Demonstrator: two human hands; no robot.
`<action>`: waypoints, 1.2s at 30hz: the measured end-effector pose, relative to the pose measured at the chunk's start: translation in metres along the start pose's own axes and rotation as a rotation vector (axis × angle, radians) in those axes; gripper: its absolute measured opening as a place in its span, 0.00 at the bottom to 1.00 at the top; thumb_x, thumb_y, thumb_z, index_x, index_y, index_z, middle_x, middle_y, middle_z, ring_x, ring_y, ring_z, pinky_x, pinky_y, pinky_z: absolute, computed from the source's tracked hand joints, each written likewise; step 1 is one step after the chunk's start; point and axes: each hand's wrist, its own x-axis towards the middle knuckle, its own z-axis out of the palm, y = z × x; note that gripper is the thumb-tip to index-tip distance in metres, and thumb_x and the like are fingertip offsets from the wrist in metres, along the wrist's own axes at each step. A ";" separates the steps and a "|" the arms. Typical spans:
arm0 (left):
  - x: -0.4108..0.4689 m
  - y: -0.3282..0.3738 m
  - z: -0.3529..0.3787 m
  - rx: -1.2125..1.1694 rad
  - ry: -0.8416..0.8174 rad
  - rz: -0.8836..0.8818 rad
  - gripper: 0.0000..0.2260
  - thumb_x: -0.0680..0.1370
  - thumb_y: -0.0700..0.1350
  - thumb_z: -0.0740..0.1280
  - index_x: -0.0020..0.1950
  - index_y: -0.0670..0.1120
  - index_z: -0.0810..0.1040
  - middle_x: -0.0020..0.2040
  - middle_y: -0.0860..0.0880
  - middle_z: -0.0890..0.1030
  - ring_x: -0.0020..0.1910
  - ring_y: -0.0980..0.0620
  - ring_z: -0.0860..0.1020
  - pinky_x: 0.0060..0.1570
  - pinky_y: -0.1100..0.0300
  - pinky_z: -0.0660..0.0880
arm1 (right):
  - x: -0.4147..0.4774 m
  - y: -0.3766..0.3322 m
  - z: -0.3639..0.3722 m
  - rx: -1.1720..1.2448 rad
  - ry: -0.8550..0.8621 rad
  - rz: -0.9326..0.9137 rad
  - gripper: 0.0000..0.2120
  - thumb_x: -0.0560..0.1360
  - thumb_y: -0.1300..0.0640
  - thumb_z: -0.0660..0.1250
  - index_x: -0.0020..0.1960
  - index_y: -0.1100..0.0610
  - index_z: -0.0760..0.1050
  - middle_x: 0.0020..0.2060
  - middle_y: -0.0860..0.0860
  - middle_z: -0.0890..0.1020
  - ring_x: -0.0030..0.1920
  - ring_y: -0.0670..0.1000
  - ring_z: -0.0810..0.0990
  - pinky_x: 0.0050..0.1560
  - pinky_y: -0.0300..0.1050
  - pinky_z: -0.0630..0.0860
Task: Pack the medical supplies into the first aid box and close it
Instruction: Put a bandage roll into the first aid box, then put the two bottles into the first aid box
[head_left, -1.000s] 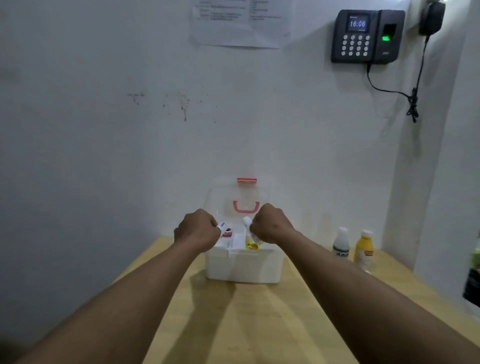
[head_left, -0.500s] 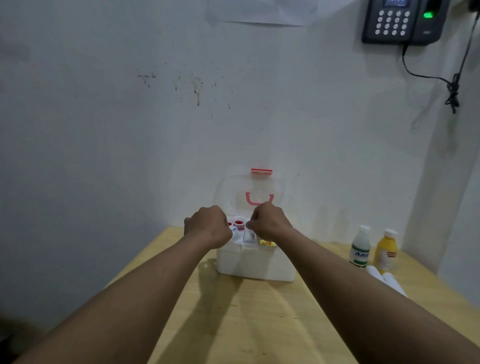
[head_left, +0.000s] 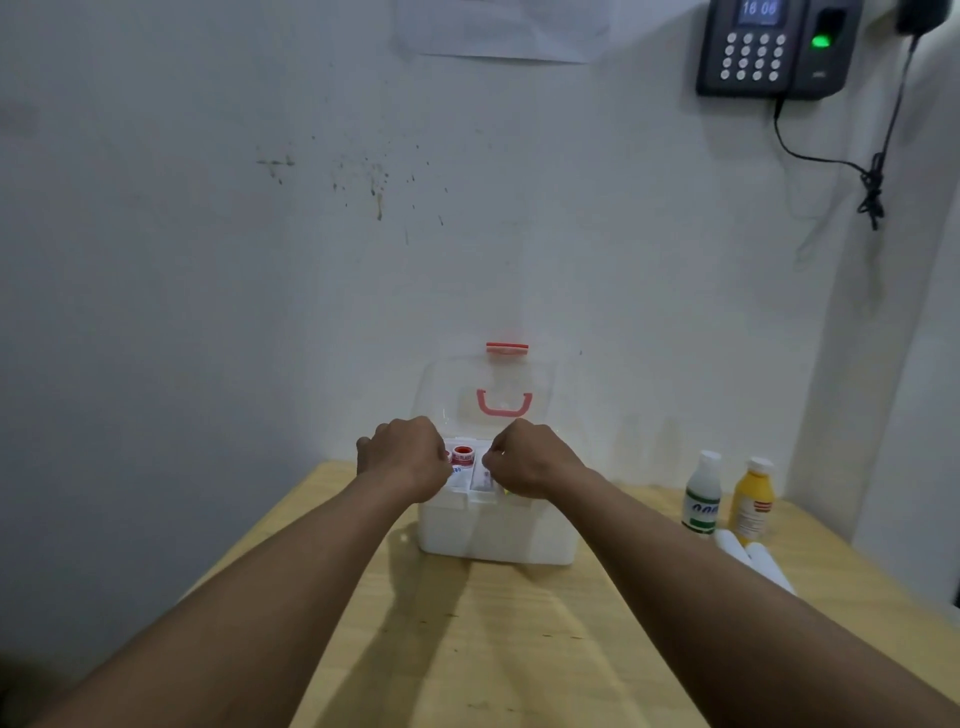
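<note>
The white first aid box (head_left: 496, 535) sits on the wooden table (head_left: 467, 639), close to the far edge by the wall, its clear lid (head_left: 493, 395) standing upright and wide open, red handle (head_left: 504, 405) facing us and a red latch (head_left: 507, 348) at the top edge. Inside the top tray there's a red-and-white roll of tape (head_left: 463, 455) showing between the two fists, and a bit of yellow (head_left: 506, 493) peeking out under the right one. Left hand (head_left: 408, 457) is curled over the left side of the tray, right hand (head_left: 530, 460) curled over the right side, both arms stretched straight out. Each grip is closed into a fist, fingers tucked under, but what either one is pinching I cannot tell, since the knuckles hide it. Off to the right on the table, well apart from the box, a white bottle with a green label (head_left: 704, 493) stands upright just beside a yellow bottle (head_left: 752, 501), and a couple of white items (head_left: 753, 561) lie flat in front of them. Up on the wall, a keypad clock terminal (head_left: 774, 47) glows green, its cable (head_left: 852, 166) hanging down, with a sheet of paper (head_left: 498, 31) taped to its left.
</note>
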 end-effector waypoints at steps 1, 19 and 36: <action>-0.001 0.000 0.000 -0.013 0.002 0.005 0.08 0.74 0.54 0.70 0.49 0.53 0.85 0.49 0.51 0.85 0.50 0.46 0.79 0.55 0.48 0.75 | -0.002 0.001 -0.002 0.000 0.011 -0.007 0.14 0.78 0.53 0.63 0.54 0.60 0.83 0.50 0.54 0.85 0.47 0.54 0.83 0.53 0.49 0.80; -0.042 0.071 -0.020 -0.167 0.088 0.175 0.14 0.78 0.56 0.64 0.59 0.52 0.82 0.60 0.50 0.82 0.61 0.46 0.77 0.58 0.50 0.75 | -0.063 0.061 -0.066 -0.102 0.094 0.094 0.20 0.79 0.48 0.60 0.66 0.58 0.74 0.62 0.56 0.79 0.61 0.58 0.77 0.57 0.51 0.75; -0.064 0.229 0.043 -0.258 -0.012 0.410 0.19 0.79 0.54 0.63 0.69 0.52 0.75 0.66 0.48 0.77 0.67 0.45 0.72 0.62 0.49 0.72 | -0.115 0.191 -0.131 -0.226 0.244 0.264 0.18 0.78 0.54 0.61 0.67 0.57 0.72 0.63 0.56 0.77 0.63 0.57 0.74 0.60 0.53 0.74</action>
